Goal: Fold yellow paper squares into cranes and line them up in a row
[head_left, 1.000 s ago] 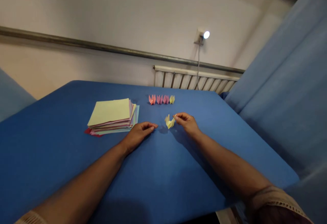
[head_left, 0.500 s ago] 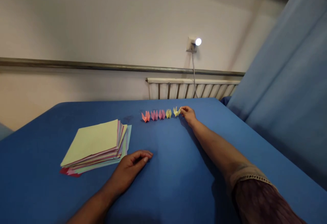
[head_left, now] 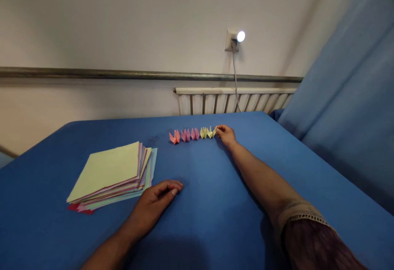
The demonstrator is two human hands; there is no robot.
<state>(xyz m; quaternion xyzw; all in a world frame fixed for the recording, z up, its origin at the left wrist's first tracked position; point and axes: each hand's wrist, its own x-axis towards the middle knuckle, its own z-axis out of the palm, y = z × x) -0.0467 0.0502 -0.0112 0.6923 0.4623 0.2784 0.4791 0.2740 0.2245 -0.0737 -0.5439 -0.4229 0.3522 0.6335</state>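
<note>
My right hand (head_left: 226, 133) reaches to the far side of the blue table (head_left: 209, 204) and pinches a small yellow folded paper piece (head_left: 211, 131) at the right end of a row of folded paper pieces (head_left: 187, 134), red, pink and yellow. The yellow piece touches the yellow one beside it. My left hand (head_left: 156, 198) rests palm down on the table near me, fingers loosely curled, holding nothing. It lies just right of a stack of coloured square paper sheets (head_left: 111, 173) with a pale yellow sheet on top.
Behind the table runs a wall with a metal rail (head_left: 92, 73), a white radiator (head_left: 234, 99) and a plugged-in lamp (head_left: 236, 39) with its cord. A blue curtain (head_left: 347, 81) hangs at the right.
My right hand carried the yellow folded piece from the table's middle to the far row and pushed it against the row's right end. My left hand stayed resting on the table.
</note>
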